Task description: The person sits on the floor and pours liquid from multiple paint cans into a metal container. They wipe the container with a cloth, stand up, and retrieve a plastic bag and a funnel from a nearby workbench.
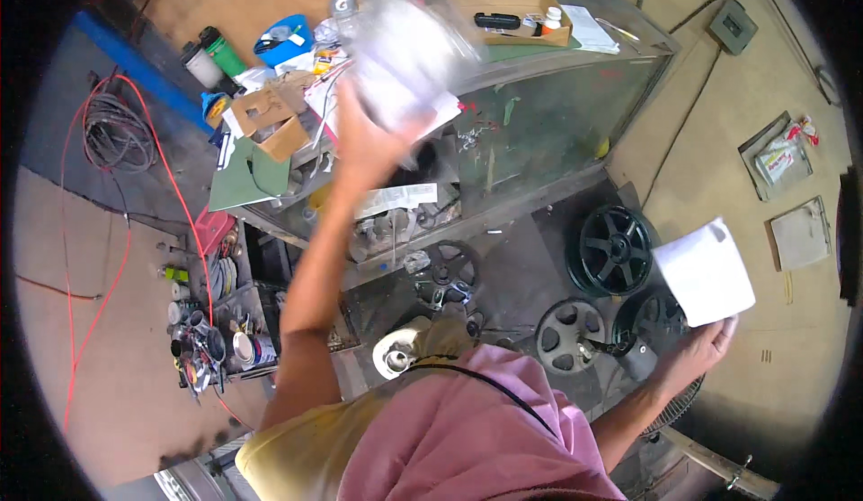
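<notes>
My left hand [370,146] is raised over the cluttered counter, its fingers closed on a clear plastic bag [409,47] with something white inside. The bag is smeared by motion, so its contents cannot be made out. White and pinkish papers lie just behind and below it. Low on the right, my right hand [706,353] pinches the bottom edge of a white sheet [708,272], held upright and slightly bent. Black and grey wheel rims stand on the floor behind that sheet.
An open cardboard tray [508,7] and a small cardboard box [268,124] sit on the counter. A black wheel rim [616,249] and a grey wheel cover [570,335] are on the floor. Cans and tools crowd a shelf [238,344] at left, near a hanging red hose [166,155].
</notes>
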Action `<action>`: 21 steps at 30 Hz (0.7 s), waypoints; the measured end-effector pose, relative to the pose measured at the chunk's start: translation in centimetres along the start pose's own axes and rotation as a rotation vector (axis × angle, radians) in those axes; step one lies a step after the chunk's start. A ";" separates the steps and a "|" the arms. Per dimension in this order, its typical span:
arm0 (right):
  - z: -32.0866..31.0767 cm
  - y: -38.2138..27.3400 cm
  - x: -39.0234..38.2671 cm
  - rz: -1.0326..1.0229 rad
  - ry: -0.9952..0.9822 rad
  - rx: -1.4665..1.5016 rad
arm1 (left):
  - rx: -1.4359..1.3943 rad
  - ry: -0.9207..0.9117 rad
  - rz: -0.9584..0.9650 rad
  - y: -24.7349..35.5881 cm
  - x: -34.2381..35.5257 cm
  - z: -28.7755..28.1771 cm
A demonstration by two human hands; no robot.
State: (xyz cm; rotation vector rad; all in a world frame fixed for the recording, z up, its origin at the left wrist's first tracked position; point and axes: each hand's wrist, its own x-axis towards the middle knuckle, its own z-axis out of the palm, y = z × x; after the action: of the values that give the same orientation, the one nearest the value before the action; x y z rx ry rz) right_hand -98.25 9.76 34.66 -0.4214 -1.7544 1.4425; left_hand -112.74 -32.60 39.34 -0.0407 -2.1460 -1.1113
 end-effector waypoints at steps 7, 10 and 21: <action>3.3 1.1 -3.0 0.042 -0.267 0.063 | 0.633 -0.173 0.071 -16.7 17.3 -10.2; 2.8 0.2 -3.6 0.124 -0.268 0.122 | 0.940 -0.048 0.230 -19.0 19.6 -13.9; -8.1 -0.5 -8.4 0.280 -0.066 0.142 | -0.350 -1.026 0.205 13.1 -10.1 10.1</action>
State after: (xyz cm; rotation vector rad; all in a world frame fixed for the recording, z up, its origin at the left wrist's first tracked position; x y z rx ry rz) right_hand -86.89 9.10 32.15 -0.5661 -1.6798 1.7842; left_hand -106.61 -14.23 38.62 -1.1879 -2.6427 -1.5124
